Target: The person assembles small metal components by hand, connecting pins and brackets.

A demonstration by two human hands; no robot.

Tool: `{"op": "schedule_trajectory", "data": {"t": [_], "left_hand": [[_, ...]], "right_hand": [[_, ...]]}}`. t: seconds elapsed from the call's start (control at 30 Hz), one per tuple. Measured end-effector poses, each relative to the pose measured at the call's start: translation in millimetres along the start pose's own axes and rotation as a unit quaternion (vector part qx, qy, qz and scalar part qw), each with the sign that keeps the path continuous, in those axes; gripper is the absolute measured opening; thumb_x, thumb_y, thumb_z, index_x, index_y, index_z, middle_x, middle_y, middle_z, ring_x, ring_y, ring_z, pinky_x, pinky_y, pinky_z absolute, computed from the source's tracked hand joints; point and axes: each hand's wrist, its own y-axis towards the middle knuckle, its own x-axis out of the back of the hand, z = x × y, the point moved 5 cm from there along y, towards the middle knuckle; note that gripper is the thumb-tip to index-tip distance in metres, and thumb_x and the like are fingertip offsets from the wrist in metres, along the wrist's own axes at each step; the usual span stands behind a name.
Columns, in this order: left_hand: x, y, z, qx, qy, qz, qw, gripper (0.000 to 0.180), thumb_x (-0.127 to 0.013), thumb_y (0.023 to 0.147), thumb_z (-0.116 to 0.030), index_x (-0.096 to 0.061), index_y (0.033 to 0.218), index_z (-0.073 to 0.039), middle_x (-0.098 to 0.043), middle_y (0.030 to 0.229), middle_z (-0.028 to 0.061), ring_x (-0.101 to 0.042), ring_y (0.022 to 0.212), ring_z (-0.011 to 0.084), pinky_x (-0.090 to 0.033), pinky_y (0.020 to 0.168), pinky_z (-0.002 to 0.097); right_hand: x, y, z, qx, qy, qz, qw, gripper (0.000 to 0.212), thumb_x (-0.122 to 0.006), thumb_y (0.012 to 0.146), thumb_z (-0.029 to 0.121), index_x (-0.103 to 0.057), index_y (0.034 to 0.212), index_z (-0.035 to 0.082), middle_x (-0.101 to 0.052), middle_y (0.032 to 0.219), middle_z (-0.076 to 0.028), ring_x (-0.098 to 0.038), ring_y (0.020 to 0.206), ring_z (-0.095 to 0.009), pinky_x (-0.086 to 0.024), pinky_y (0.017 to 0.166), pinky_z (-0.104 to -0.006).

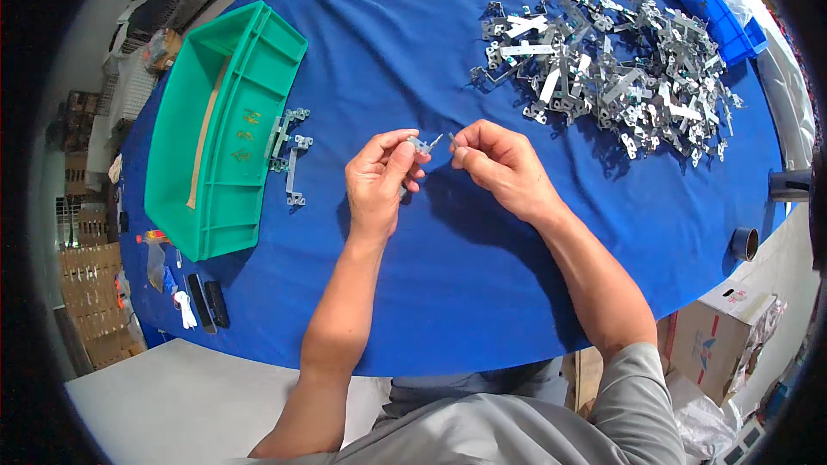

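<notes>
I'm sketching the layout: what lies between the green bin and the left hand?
In the head view, a few metal brackets lie close beside the green bin; from them to the left hand, the blue cloth is bare.

The person wears a plain grey shirt (491,435) made of soft cloth, with little folds and wrinkles across the front. The right sleeve (637,400) is short and loose, and it stops near the elbow. Just past the far edge of the shirt, a bit of dark grey trousers (422,389) shows. Both the left hand (375,185) and the right hand (512,176) are bare, fingers too.
</notes>
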Motion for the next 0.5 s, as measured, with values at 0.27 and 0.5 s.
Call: {"op": "schedule_trajectory", "data": {"t": [0.27,0.5], "left_hand": [[2.1,0.9,-1.3,0.013,-0.022,0.015,1.0,0.021,-0.064,0.099,-0.019,-0.068,0.112,-0.003,-0.071,0.082,0.0067,-0.06,0.062,0.0071,-0.046,0.05,0.0185],[2.8,1.0,1.8,0.0,-0.014,0.016,1.0,0.022,-0.064,0.099,-0.02,-0.068,0.112,-0.003,-0.071,0.083,0.0065,-0.061,0.063,0.0068,-0.046,0.052,0.0188]], "right_hand": [[-2.6,-1.4,0.5,-0.007,-0.068,0.009,0.998,0.017,-0.063,0.097,0.015,-0.067,0.101,-0.001,-0.057,0.073,0.006,-0.048,0.067,-0.002,-0.04,0.058,-0.0231],[-1.4,-1.9,-1.5,-0.015,-0.055,0.01,0.998,0.017,-0.063,0.096,0.015,-0.067,0.101,-0.001,-0.058,0.072,0.005,-0.049,0.065,-0.003,-0.041,0.057,-0.0234]]}}
